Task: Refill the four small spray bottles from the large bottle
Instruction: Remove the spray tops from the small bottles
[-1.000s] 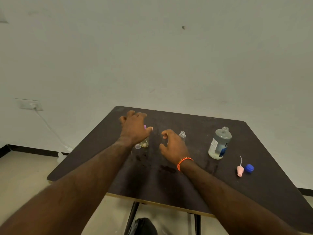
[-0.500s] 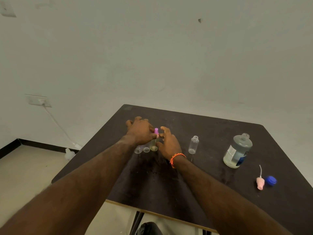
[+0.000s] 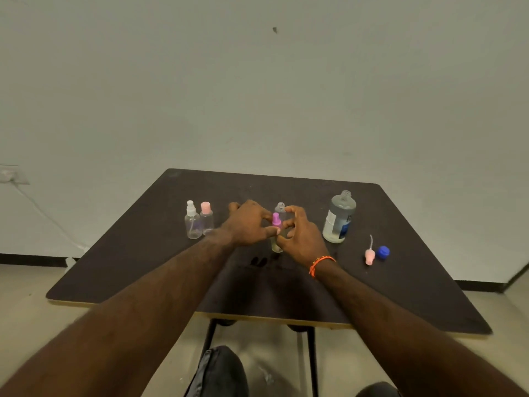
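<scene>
Head view: both hands meet on one small spray bottle near the middle of the table.

The left hand and right hand close their fingertips around the purple-topped bottle, the left at its purple sprayer, the right lower on the body; whether the top is going on or off I cannot tell. Two capped small bottles, the white-topped bottle and pink-topped bottle, stand together toward the table's left edge. An open small bottle stands just behind the hands, and its pink sprayer probably lies near the right edge beside the blue cap. The large bottle stands uncapped right of the hands (some liquid is inside). I judge the task partly done, with at least the open bottle left. The dark table stands against a plain pale wall, with a wall socket at left.
</scene>
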The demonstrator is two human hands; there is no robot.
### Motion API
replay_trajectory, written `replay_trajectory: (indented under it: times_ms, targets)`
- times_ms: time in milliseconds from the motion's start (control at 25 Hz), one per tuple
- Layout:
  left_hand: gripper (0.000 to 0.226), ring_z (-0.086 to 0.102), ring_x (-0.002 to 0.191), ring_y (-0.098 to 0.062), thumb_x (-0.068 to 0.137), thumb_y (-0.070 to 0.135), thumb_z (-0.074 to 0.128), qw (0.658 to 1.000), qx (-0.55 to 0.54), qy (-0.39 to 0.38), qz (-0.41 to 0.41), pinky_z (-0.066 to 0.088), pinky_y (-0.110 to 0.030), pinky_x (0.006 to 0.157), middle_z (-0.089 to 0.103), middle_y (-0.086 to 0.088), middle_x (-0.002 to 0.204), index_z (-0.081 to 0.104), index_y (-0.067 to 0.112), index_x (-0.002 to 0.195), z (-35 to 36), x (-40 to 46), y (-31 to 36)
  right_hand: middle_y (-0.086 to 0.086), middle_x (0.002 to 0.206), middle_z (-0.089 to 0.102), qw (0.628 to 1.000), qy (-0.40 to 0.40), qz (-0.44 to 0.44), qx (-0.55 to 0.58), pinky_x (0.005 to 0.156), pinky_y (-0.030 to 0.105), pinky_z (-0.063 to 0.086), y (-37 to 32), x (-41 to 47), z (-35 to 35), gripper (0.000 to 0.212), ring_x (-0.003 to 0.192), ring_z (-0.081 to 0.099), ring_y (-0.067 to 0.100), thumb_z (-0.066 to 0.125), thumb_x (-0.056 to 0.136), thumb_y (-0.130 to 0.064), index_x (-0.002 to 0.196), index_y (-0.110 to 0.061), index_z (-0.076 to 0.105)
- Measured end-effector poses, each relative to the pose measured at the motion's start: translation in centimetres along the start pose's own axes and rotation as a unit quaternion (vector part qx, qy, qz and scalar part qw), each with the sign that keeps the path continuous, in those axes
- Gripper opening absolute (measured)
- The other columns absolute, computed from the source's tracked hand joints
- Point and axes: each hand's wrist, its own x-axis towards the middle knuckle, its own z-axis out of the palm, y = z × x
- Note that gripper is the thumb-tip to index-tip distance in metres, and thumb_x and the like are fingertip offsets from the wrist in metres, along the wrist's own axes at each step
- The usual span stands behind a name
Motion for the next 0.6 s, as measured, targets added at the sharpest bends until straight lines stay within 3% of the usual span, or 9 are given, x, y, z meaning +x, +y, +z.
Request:
replay_trajectory:
  times_ms: [200,360,480,600]
  targets:
    - [0.033,0.062,0.104,-0.012,0.096,0.057,0.061,0.998,-0.057,-0.032,-0.003,0.029,-0.043,0.094,0.074,0.011,0.104,0.075,0.032,0.112,3.3,0.4,2.5,-0.003,0.106,0.066,0.999,-0.002,0.037,0.009,0.084,0.036,0.059,2.5,-2.1,-2.2,0.073,0.089,0.066,0.011,0.077,0.086,-0.029,0.144,-0.022,0.034]
    - [0.031,0.062,0.108,-0.007,0.092,0.053,0.068,0.996,-0.089,-0.019,-0.013,0.029,-0.041,0.095,0.074,0.014,0.110,0.073,0.035,0.118,4.1,0.4,2.8,0.001,0.111,0.065,0.997,-0.003,0.058,0.042,0.085,0.034,0.059,3.2,-2.2,-2.6,0.074,0.093,0.067,0.013,0.075,0.086,-0.015,0.147,-0.022,0.033]
    - [0.039,0.058,0.106,-0.004,0.088,0.046,0.077,0.990,-0.135,0.005,-0.033,0.025,-0.033,0.091,0.072,0.015,0.116,0.068,0.034,0.124,4.9,0.0,2.9,0.004,0.117,0.066,0.996,-0.026,0.067,0.044,0.089,0.037,0.058,3.7,-1.9,-2.7,0.071,0.096,0.068,0.014,0.066,0.087,-0.004,0.147,-0.025,0.034]
    - [0.040,0.061,0.110,-0.004,0.089,0.041,0.077,0.980,-0.192,0.029,-0.043,0.024,-0.019,0.086,0.073,0.013,0.117,0.067,0.029,0.126,5.8,-0.3,2.9,-0.002,0.106,0.068,0.996,0.004,0.087,0.023,0.088,0.042,0.058,3.6,-1.7,-3.3,0.054,0.095,0.066,0.013,0.063,0.087,-0.012,0.138,-0.024,0.047]
